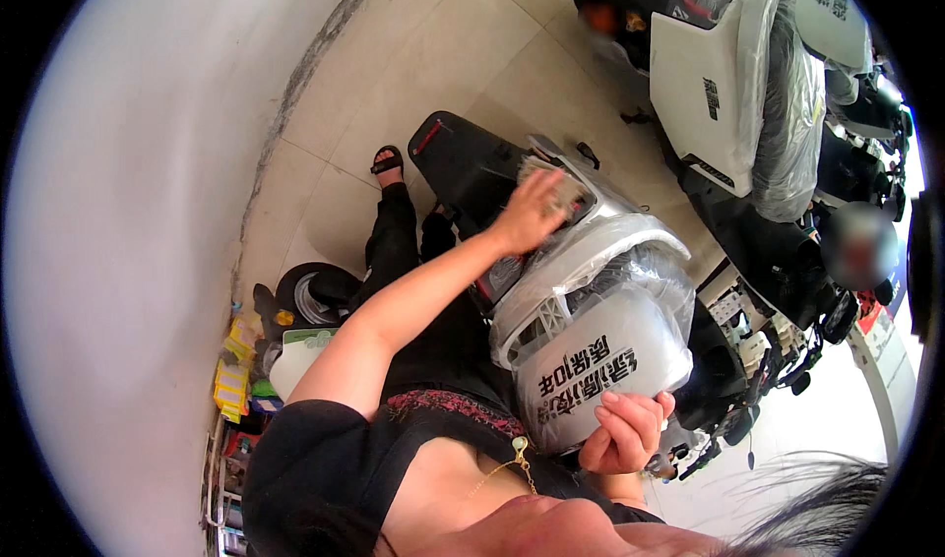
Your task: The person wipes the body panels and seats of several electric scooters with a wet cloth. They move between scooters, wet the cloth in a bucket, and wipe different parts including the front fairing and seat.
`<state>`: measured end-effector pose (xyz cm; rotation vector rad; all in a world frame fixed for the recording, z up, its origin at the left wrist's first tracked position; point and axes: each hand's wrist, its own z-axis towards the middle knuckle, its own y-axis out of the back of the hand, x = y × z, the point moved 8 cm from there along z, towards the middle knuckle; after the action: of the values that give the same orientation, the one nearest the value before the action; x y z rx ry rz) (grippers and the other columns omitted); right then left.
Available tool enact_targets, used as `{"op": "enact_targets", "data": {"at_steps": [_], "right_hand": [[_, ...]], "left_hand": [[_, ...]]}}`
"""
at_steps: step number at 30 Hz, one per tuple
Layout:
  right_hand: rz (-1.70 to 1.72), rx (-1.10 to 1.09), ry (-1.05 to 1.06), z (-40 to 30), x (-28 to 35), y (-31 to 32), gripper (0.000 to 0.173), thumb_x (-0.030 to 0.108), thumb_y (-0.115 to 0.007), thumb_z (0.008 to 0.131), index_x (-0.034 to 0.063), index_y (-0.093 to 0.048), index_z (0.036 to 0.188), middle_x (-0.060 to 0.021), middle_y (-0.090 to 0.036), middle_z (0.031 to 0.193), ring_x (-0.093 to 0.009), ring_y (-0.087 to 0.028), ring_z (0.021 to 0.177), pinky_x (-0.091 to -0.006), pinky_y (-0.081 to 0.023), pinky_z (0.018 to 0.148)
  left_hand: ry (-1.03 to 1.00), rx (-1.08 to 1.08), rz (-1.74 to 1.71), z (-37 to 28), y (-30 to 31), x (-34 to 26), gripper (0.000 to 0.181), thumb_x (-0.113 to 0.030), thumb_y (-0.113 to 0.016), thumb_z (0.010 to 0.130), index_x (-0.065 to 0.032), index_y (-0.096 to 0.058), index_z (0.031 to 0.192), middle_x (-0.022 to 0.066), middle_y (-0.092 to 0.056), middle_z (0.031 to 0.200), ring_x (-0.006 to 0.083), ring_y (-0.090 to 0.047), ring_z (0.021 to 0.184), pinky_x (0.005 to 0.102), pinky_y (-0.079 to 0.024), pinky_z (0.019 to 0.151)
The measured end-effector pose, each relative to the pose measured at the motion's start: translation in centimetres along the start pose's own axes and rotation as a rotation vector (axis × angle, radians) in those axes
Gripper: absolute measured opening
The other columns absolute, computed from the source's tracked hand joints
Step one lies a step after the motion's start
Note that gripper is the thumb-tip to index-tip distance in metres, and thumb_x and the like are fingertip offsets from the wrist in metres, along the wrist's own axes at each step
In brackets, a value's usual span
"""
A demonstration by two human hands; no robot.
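My left hand (528, 214) reaches out over the rear of a white and black electric scooter (609, 203). Its fingers press a beige cloth (543, 169) onto the bodywork near the black rear mudguard (472, 162). Nearer to me, my right hand (626, 431) is raised with curled fingers beside the edge of a plastic-wrapped backrest (583, 365) that bears dark writing; whether it grips anything is unclear. Clear plastic film also covers the white grab rail (635, 228) and the seat behind the backrest.
Another white scooter (694, 99), its seat area wrapped in film, stands at upper right with more scooters beyond. A white wall (133, 188) runs along the left. A black wheel (314, 295) and yellow packets (232, 387) lie near it. My sandalled foot (387, 164) rests on the tiled floor.
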<state>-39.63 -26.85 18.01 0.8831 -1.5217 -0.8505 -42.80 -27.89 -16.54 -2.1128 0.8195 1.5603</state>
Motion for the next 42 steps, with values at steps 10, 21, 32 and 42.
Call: {"op": "enact_targets", "data": {"at_steps": [10, 21, 32, 42], "right_hand": [[-0.009, 0.048, 0.009, 0.2, 0.2, -0.3, 0.010, 0.006, -0.049, 0.074, 0.0093, -0.056, 0.080, -0.0056, -0.061, 0.087, -0.019, -0.054, 0.068, -0.0397, -0.029, 0.093], [-0.091, 0.048, -0.027, 0.6, 1.1, -0.7, 0.008, 0.008, -0.047, 0.078, 0.0100, -0.054, 0.079, -0.0058, -0.059, 0.085, -0.020, -0.053, 0.071, -0.0425, -0.030, 0.094], [-0.089, -0.035, 0.059, -1.2, 0.5, -0.2, 0.012, 0.010, -0.044, 0.082, 0.0049, -0.054, 0.080, -0.0085, -0.058, 0.085, -0.022, -0.052, 0.076, -0.0457, -0.029, 0.094], [-0.185, -0.039, 0.080, -1.1, 0.8, -0.8, 0.011, 0.006, -0.043, 0.080, 0.0053, -0.054, 0.081, -0.0088, -0.058, 0.088, -0.022, -0.053, 0.080, -0.0466, -0.027, 0.096]], "left_hand": [[-0.036, 0.094, 0.171, 7.3, -1.8, -0.2, 0.044, -0.037, -0.046, 0.084, -0.0042, -0.056, 0.112, 0.0107, -0.049, 0.123, 0.0289, -0.037, 0.120, 0.0371, -0.029, 0.099], [-0.016, 0.445, 0.304, 8.9, -3.9, -1.7, 0.045, -0.041, -0.046, 0.083, -0.0043, -0.060, 0.105, 0.0107, -0.056, 0.114, 0.0272, -0.045, 0.113, 0.0359, -0.035, 0.095], [-0.113, -0.012, -0.023, -7.3, 1.1, 1.4, 0.058, -0.025, -0.049, 0.085, -0.0120, -0.026, 0.137, 0.0047, -0.017, 0.145, 0.0299, -0.014, 0.133, 0.0405, -0.015, 0.108], [-0.001, -0.177, -0.078, -22.5, -3.4, 2.3, 0.055, -0.014, -0.048, 0.085, -0.0122, -0.029, 0.136, 0.0111, -0.013, 0.145, 0.0352, -0.009, 0.133, 0.0424, -0.014, 0.107]]}}
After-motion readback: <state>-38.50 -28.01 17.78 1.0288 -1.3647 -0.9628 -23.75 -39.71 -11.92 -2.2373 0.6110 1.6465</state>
